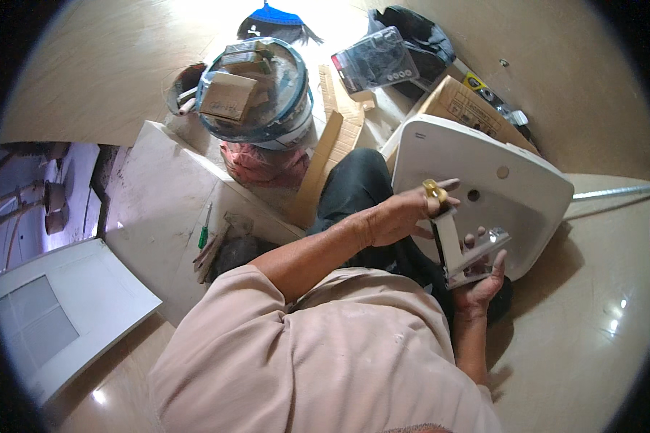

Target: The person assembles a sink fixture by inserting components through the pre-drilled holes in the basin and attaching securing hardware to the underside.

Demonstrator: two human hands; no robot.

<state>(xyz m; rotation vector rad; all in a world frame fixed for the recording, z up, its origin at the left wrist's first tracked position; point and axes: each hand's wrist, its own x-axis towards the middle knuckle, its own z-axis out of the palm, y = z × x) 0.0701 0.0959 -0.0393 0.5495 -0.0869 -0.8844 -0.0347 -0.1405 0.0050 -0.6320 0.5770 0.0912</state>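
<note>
My left hand [404, 215] is closed round a small brass-coloured fitting [433, 190], with its fingers above the white washbasin [440, 151]. In my right hand [482, 289] is a shiny, square-edged chrome faucet [477, 255], resting on the palm with fingers curled round it. The faucet's upright part lies just below my left fingers; whether they touch it I cannot tell. Tilted in front of my right knee, the basin shows a dark drain hole and a smaller round hole higher up. Its lower edge is partly hidden by my hands and the faucet.
Beyond the basin stands a cardboard box [464, 108], with a clear plastic package [375, 59] nearby. A lidded bucket [290, 119] carries small cartons. Cardboard strips [323, 155] lie by my knee. At left are a green-handled screwdriver [204, 234] and a white panel [101, 289].
</note>
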